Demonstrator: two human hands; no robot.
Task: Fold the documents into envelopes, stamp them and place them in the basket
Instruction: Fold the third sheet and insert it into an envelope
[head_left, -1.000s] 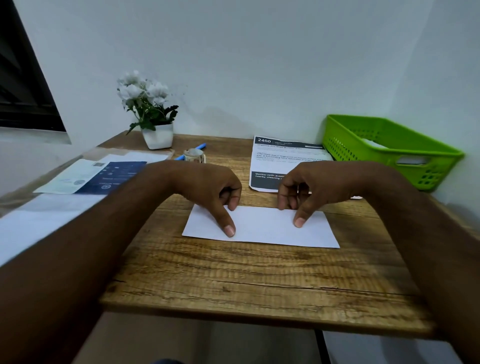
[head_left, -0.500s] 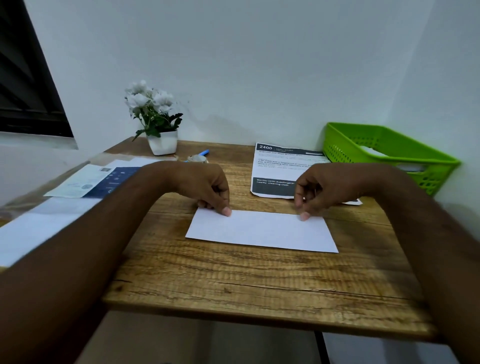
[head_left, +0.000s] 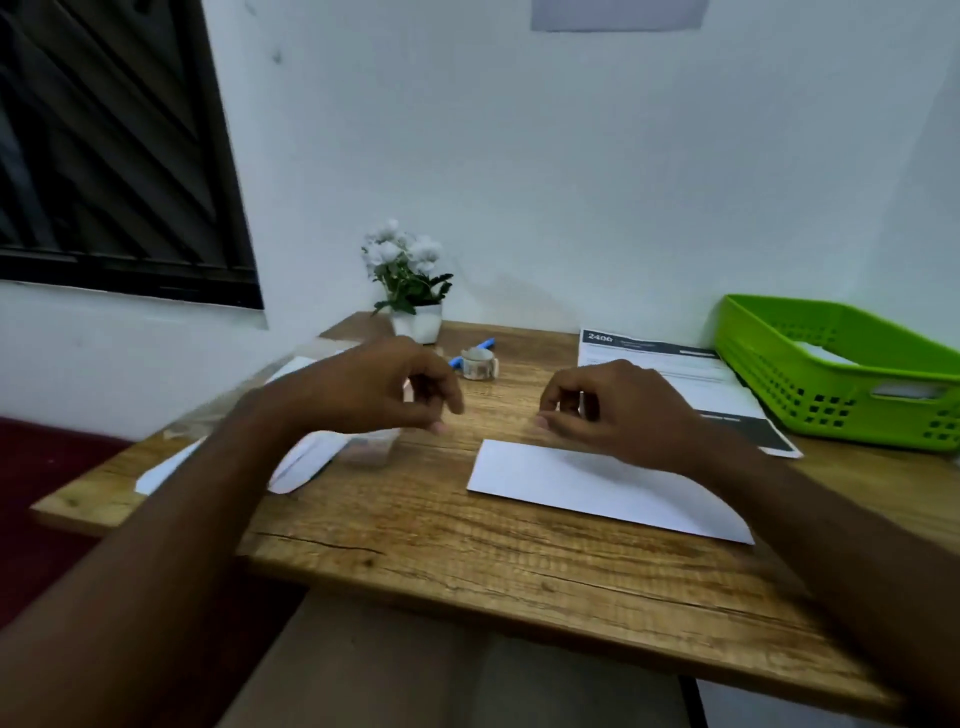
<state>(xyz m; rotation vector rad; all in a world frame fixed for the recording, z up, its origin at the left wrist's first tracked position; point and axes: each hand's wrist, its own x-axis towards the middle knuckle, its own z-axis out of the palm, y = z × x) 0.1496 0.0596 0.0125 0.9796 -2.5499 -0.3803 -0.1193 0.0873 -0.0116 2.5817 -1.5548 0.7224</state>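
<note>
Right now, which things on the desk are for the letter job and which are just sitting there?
For the job: folded white paper, printed document, green basket, white envelopes, likely stamp.
Just lying about: potted white flowers, blue pen.

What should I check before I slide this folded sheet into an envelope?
1. Folded sheet lies flat on the table: ok.
2. Hands free: left hand and right hand hover with nothing in them: ok.
3. Envelope ready: white pieces lie at the left, too blurred to identify: cannot tell.
4. Stamp stands on the table past the hands: ok.
5. Green basket sits at the right, top unobstructed: ok.
6. Fold sharply creased: cannot tell.
</note>
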